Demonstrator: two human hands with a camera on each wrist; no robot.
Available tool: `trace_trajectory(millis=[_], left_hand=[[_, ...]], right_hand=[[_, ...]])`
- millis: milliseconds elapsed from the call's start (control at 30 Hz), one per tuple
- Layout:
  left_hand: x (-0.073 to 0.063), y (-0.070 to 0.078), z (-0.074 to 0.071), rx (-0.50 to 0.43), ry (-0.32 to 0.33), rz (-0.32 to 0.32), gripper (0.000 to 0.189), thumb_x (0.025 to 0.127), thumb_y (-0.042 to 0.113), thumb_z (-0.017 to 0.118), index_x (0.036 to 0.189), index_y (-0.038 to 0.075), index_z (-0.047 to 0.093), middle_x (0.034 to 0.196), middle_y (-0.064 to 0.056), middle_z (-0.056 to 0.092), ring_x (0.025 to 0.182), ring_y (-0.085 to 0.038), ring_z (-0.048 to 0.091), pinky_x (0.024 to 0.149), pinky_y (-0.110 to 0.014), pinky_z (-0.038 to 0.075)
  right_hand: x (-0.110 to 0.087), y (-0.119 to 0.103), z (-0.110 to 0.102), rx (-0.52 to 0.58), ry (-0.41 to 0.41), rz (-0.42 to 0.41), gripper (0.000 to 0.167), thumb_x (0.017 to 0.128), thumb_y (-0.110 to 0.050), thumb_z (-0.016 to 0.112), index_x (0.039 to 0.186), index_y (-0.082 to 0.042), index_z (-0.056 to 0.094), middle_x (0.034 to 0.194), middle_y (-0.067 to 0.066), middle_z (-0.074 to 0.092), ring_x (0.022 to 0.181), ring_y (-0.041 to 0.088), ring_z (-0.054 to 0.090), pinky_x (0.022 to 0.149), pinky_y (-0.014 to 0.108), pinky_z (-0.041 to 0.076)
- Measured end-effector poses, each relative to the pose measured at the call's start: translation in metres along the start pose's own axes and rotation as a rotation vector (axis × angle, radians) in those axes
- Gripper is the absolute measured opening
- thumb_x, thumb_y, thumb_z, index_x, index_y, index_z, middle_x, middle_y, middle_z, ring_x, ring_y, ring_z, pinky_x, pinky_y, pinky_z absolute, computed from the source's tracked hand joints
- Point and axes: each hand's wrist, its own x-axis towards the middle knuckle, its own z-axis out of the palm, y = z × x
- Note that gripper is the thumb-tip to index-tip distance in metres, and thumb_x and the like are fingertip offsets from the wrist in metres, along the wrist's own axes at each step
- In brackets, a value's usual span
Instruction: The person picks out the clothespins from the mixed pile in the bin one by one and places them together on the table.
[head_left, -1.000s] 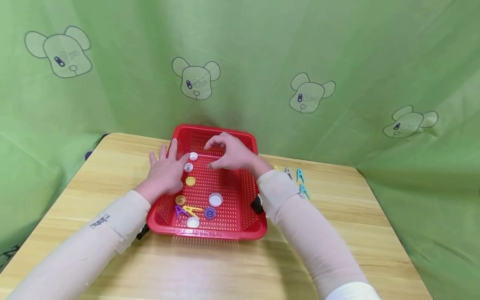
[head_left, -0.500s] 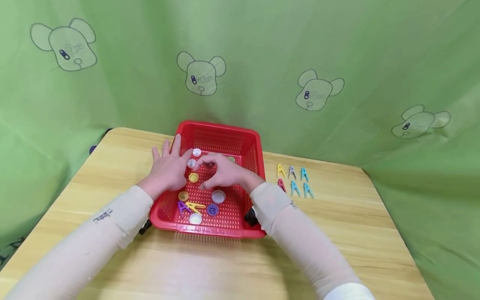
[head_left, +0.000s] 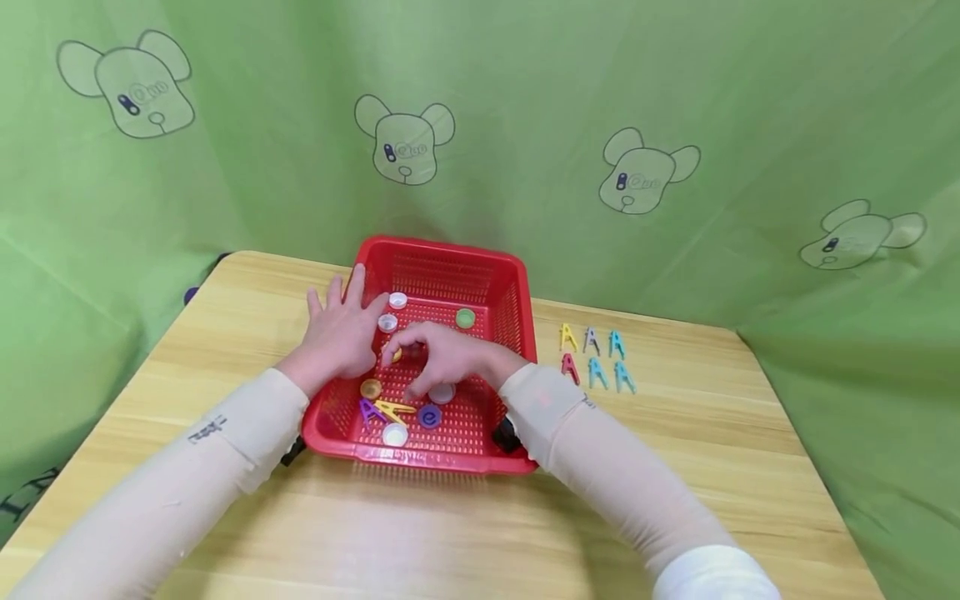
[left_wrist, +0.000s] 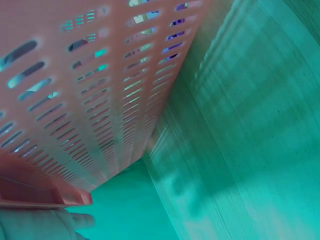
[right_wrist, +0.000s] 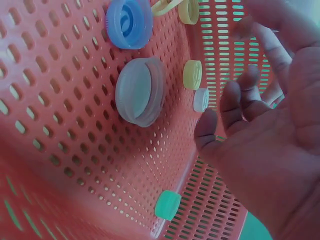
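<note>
My left hand (head_left: 341,333) lies across the left rim of a red plastic basket (head_left: 420,458), fingers spread. Over the basket floor, my right hand (head_left: 446,354) has curved fingers and a gap to the thumb; nothing is between them. Below it are a yellow bottle cap (right_wrist: 192,75) and a large translucent cap (right_wrist: 141,92), both partly covered in the head view. A green cap (head_left: 465,318) sits farther back. White caps (head_left: 398,300) lie by the left fingers. Nearer the front are an amber cap (head_left: 371,388), a purple cap (head_left: 429,417) and a white cap.
Beside the near caps lie a purple clothespin (head_left: 370,411) and a yellow clothespin (head_left: 395,408). Right of the basket, several clothespins (head_left: 597,372) stand in two rows on the wooden table (head_left: 675,475). A green curtain (head_left: 495,108) hangs behind.
My right hand has moved from the back of the basket leftward and nearer, over the yellow cap. The green cap, mostly covered before, now shows fully. My left hand stays on the rim.
</note>
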Motion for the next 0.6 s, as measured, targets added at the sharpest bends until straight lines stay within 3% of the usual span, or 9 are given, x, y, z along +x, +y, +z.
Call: trace_trajectory(millis=[133, 267, 367, 467, 600], left_hand=[[0.000, 0.002, -0.002, -0.003, -0.006, -0.005, 0.086, 0.078, 0.017, 0.080, 0.154, 0.010, 0.040, 0.163, -0.026, -0.005, 0.143, -0.056, 0.002, 0.105, -0.076, -0.003], [0.000, 0.002, -0.003, 0.010, -0.006, -0.009, 0.086, 0.078, 0.015, 0.079, 0.154, 0.010, 0.040, 0.163, -0.027, -0.004, 0.143, -0.056, 0.003, 0.106, -0.076, -0.001], [0.000, 0.001, -0.003, 0.011, -0.006, -0.009, 0.085, 0.078, 0.013, 0.078, 0.154, 0.010, 0.039, 0.162, -0.027, -0.004, 0.143, -0.056, 0.003, 0.106, -0.076, -0.001], [0.000, 0.001, -0.003, 0.006, -0.007, -0.008, 0.085, 0.078, 0.012, 0.078, 0.154, 0.010, 0.039, 0.163, -0.027, -0.004, 0.143, -0.056, 0.002, 0.106, -0.076, -0.001], [-0.001, 0.000, -0.001, -0.001, -0.007, -0.008, 0.084, 0.079, 0.011, 0.077, 0.154, 0.009, 0.040, 0.163, -0.026, -0.004, 0.143, -0.056, 0.002, 0.105, -0.076, -0.001]], right_hand=[[-0.001, 0.001, 0.002, 0.044, -0.080, 0.061, 0.046, 0.076, -0.008, 0.087, 0.119, -0.010, 0.070, 0.121, -0.004, 0.060, 0.113, 0.028, 0.050, 0.088, 0.039, 0.051], [-0.001, 0.002, 0.004, 0.122, -0.155, 0.152, 0.047, 0.077, -0.006, 0.086, 0.121, -0.014, 0.070, 0.124, 0.005, 0.057, 0.080, 0.023, 0.059, 0.062, 0.036, 0.056], [0.001, 0.002, 0.007, 0.110, -0.189, 0.186, 0.048, 0.077, -0.007, 0.087, 0.121, -0.019, 0.072, 0.126, 0.004, 0.055, 0.063, 0.022, 0.057, 0.054, 0.037, 0.055], [0.005, 0.004, 0.010, 0.033, -0.205, 0.155, 0.048, 0.075, -0.010, 0.088, 0.119, -0.022, 0.073, 0.127, -0.005, 0.056, 0.085, 0.019, 0.059, 0.062, 0.035, 0.057], [0.010, 0.006, 0.015, -0.051, -0.221, 0.144, 0.047, 0.073, -0.013, 0.090, 0.116, -0.026, 0.074, 0.124, -0.012, 0.057, 0.116, 0.018, 0.046, 0.082, 0.030, 0.054]])
